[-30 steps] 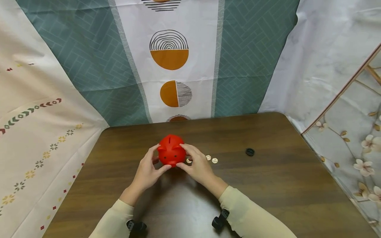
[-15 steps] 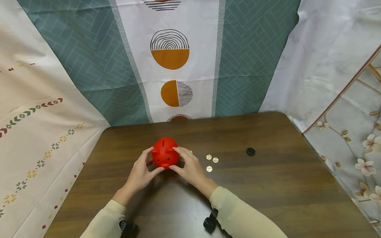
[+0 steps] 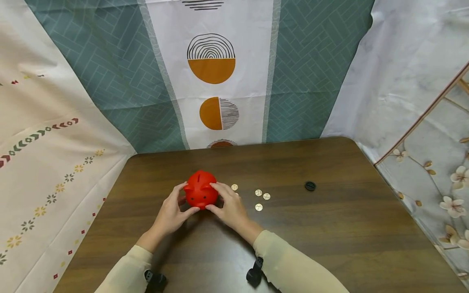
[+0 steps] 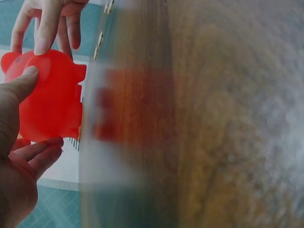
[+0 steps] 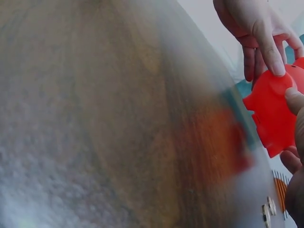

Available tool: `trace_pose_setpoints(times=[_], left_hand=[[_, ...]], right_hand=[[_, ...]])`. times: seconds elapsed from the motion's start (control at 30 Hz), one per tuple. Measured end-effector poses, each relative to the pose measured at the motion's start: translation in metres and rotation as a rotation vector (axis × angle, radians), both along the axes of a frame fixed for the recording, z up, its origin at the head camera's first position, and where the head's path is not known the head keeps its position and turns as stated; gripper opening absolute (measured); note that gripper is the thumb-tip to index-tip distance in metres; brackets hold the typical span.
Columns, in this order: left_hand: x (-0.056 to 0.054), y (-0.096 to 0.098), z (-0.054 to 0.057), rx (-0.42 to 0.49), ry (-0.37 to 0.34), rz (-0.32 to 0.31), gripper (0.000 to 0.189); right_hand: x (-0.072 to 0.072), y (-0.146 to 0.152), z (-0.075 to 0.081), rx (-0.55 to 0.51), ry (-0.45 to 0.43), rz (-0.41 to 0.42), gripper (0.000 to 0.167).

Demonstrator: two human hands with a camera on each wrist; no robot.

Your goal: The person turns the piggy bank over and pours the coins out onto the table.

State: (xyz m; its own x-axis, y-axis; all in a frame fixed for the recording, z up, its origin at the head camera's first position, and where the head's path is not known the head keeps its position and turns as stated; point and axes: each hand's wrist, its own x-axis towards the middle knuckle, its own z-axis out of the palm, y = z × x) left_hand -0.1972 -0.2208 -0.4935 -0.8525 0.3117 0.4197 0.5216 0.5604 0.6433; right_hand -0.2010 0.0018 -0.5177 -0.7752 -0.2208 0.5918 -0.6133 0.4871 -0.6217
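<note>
A red piggy bank (image 3: 200, 194) with a slot in its top faces me, upright at the left-middle of the table. My left hand (image 3: 171, 211) grips its left side, and my right hand (image 3: 231, 206) holds the right side. Both thumbs press on the front near the snout, while the fingers curl along the sides. In the left wrist view the feet of the piggy bank (image 4: 54, 102) are right at the table surface. Several gold coins lie to the right, one coin (image 3: 234, 187) just past my right fingers and another partly hidden behind them.
Farther right on the wooden table (image 3: 329, 236) lies a round black plug (image 3: 310, 186). More gold coins, such as one coin (image 3: 258, 207), sit between it and my right hand. Patterned cloths (image 3: 304, 81) hang behind the table and along both sides.
Both hands have moved the piggy bank left and slightly toward me. Coins that were behind my right hand have come into view.
</note>
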Motion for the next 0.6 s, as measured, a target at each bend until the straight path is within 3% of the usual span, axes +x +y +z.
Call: trace_pose_setpoints(times=[0.6], left_hand=[[-0.0013,-0.0025,-0.0092,-0.026,-0.032,0.008,0.085]], right_hand=[[0.0014,-0.0018,-0.0061,0.045,0.004,-0.032,0.066]])
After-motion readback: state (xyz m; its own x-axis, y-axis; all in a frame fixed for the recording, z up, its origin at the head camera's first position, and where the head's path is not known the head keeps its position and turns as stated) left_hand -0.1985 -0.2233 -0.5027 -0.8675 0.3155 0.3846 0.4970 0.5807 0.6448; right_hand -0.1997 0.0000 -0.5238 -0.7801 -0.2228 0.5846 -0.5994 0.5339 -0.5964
